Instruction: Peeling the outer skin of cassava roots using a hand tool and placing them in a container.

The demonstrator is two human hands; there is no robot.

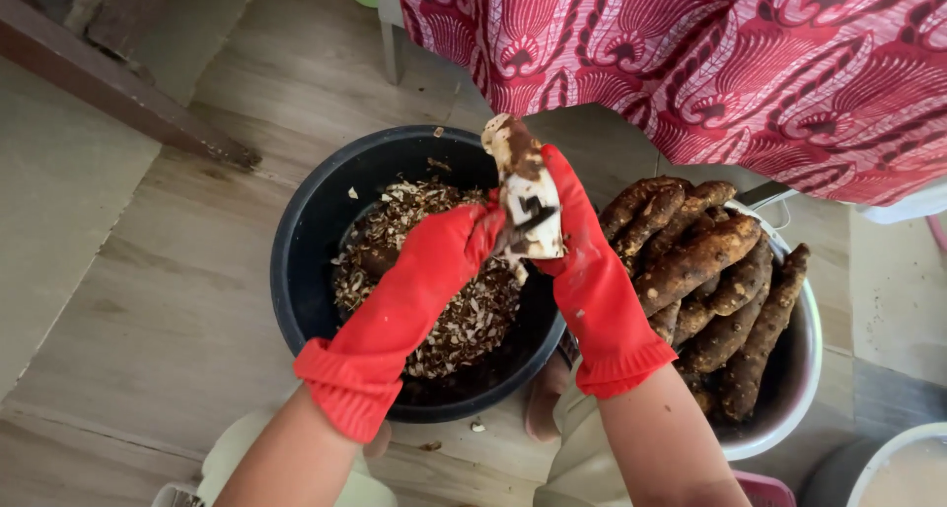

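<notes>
Both my hands wear red rubber gloves. My right hand (pixel 582 260) grips a partly peeled cassava root (pixel 523 186), white with brown skin patches, held upright over a black basin (pixel 306 231). My left hand (pixel 449 251) presses a small dark blade against the root's lower part. The basin holds a heap of brown and white peelings (pixel 464 315). Just right of my hands, a white bowl (pixel 804 369) is piled with several unpeeled brown cassava roots (pixel 710 270).
Red patterned cloth (pixel 740 63) hangs at the top right, over a stool leg (pixel 392 43). A white container rim (pixel 888 463) shows at the bottom right. The floor is pale wood planks (pixel 178 270), with a dark wooden beam (pixel 118 93) at the upper left.
</notes>
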